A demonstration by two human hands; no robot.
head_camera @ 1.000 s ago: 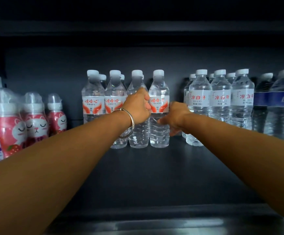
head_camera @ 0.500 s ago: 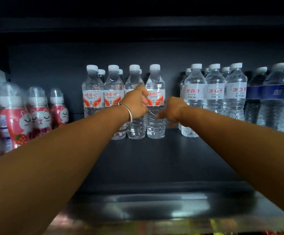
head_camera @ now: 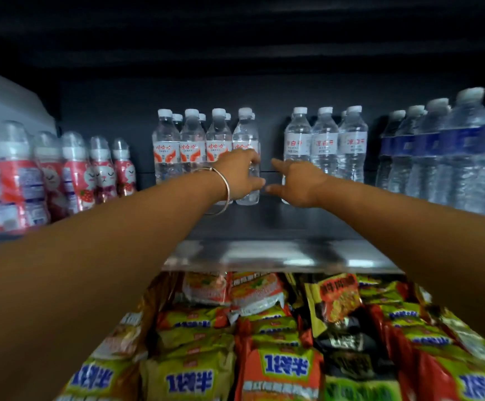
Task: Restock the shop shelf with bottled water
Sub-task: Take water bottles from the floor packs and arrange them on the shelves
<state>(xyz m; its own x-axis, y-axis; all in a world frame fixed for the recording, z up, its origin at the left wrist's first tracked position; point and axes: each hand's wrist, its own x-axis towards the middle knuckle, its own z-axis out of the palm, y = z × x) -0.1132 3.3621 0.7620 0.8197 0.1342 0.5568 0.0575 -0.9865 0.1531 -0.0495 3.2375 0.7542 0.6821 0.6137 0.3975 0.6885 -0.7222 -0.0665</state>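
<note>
A row of clear water bottles with red-and-white labels [head_camera: 192, 146] stands at the back of the dark shelf [head_camera: 279, 221]. My left hand [head_camera: 240, 175], with a metal bangle on its wrist, grips the rightmost bottle of that row [head_camera: 247, 131] around its middle. My right hand [head_camera: 296, 180] hovers just to the right of that bottle, in the gap before a second group of clear bottles with white labels [head_camera: 325, 146]. Its fingers are spread and relaxed and hold nothing.
Pink cat-faced drink bottles [head_camera: 102, 172] fill the shelf's left. Blue-labelled water bottles [head_camera: 443, 151] fill its right. A shiny metal shelf edge [head_camera: 279, 256] runs across the front. Below it lie many instant noodle packets [head_camera: 264, 342].
The view has tilted down, so the noodle shelf below now shows. My right hand has opened from a curled fist. My left hand still holds the same bottle.
</note>
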